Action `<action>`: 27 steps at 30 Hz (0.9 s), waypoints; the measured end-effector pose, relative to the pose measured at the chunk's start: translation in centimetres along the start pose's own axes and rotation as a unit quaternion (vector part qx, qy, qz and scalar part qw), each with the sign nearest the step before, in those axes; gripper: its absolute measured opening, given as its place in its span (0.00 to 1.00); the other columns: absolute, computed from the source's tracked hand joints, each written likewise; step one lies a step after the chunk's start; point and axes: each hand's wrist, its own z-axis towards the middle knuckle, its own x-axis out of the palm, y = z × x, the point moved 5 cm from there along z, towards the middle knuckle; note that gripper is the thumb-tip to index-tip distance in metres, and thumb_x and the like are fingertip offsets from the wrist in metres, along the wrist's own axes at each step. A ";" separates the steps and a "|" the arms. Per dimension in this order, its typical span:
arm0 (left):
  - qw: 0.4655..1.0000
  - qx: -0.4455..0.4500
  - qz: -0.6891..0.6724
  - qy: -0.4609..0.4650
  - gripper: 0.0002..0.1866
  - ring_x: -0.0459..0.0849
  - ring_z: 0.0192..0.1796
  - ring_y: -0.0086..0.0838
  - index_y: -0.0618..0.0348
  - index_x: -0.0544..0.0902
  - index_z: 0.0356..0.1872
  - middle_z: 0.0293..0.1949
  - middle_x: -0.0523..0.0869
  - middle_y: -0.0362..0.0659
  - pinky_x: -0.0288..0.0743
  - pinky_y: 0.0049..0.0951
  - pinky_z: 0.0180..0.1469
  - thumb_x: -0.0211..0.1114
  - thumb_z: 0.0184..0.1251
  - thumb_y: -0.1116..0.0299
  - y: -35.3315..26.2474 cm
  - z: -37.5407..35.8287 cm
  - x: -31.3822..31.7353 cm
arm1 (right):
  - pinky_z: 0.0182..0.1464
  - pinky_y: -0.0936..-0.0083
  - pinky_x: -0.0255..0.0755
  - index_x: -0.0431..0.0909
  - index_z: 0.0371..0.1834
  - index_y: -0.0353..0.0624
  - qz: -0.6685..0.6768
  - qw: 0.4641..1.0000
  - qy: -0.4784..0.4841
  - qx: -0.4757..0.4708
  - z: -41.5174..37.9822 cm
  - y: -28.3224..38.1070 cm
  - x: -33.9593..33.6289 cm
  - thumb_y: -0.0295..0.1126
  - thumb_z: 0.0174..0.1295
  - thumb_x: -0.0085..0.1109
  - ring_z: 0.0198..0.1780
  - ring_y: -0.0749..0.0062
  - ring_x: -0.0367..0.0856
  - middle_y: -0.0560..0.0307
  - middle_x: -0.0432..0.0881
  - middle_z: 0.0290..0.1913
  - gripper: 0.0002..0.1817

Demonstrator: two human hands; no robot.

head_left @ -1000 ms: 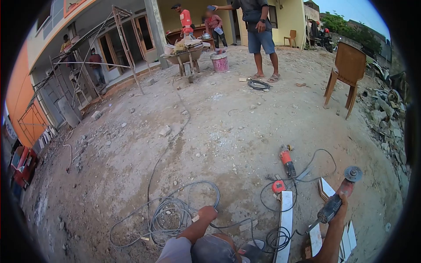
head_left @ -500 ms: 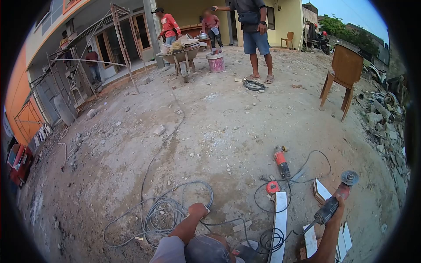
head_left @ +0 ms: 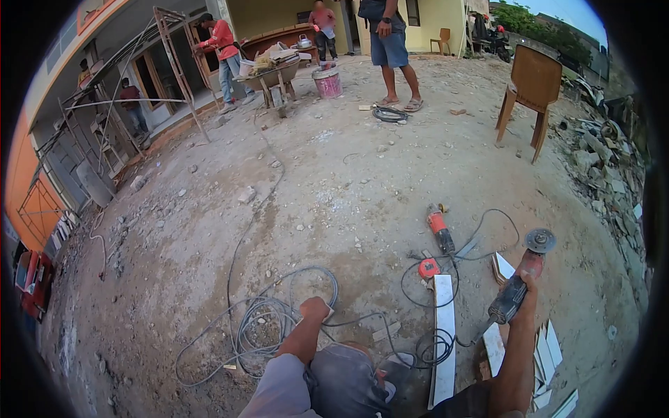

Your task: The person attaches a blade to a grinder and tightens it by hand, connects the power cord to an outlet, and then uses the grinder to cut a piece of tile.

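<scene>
My right hand (head_left: pixel 527 298) is wrapped round the body of an angle grinder (head_left: pixel 514 296), whose disc (head_left: pixel 539 240) points up and away from me. From its rear end a dark cable (head_left: pixel 433 348) runs left in loops across the ground. My left hand (head_left: pixel 315 308) is closed low over the ground beside a loose coil of grey cable (head_left: pixel 261 324). Cable comes out by its fingers, and a small pale piece shows at its edge; the grip itself is partly hidden. A second red and black grinder (head_left: pixel 440 230) lies beyond a red tape measure (head_left: pixel 428 267).
A long white strip (head_left: pixel 444 341) and cut white tile pieces (head_left: pixel 547 355) lie around my right arm. Farther off stand a brown chair (head_left: pixel 533 80), a loaded wheelbarrow (head_left: pixel 275 75) and a pink bucket (head_left: pixel 327 82). Several people stand near the building; scaffolding (head_left: pixel 171 63) is at left.
My view has shifted slightly, so the scene sits higher and farther left. The person in red has moved left of the wheelbarrow. Both my hands keep their grips.
</scene>
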 end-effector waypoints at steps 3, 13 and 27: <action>0.993 -0.031 -0.085 -0.070 0.16 0.88 0.50 0.41 0.56 0.88 0.41 0.46 0.88 0.51 0.80 0.37 0.50 0.62 0.56 0.60 1.2 -1.1 2.4 | 0.23 0.70 0.77 0.74 0.32 0.42 0.006 1.000 -0.003 0.008 -1.5 1.6 -0.8 0.44 0.56 0.63 0.20 0.64 0.80 0.54 0.78 0.21 0.17; 0.825 -0.080 -0.505 -0.240 0.12 0.86 0.43 0.52 0.68 0.82 0.37 0.36 0.85 0.61 0.78 0.44 0.46 0.63 0.54 0.70 14.4 0.7 -4.4 | 0.24 0.72 0.78 0.74 0.31 0.41 0.033 0.998 -0.010 -0.051 -4.3 6.6 -4.2 0.45 0.57 0.63 0.21 0.67 0.80 0.55 0.79 0.23 0.17; 0.863 0.149 -0.481 -0.045 0.29 0.85 0.42 0.30 0.62 0.84 0.47 0.39 0.88 0.44 0.73 0.30 0.42 0.62 0.66 0.42 0.5 -4.9 -12.4 | 0.36 0.62 0.84 0.78 0.37 0.29 0.077 0.992 0.043 -0.091 -9.7 10.8 -6.2 0.43 0.59 0.61 0.32 0.54 0.87 0.42 0.85 0.32 0.22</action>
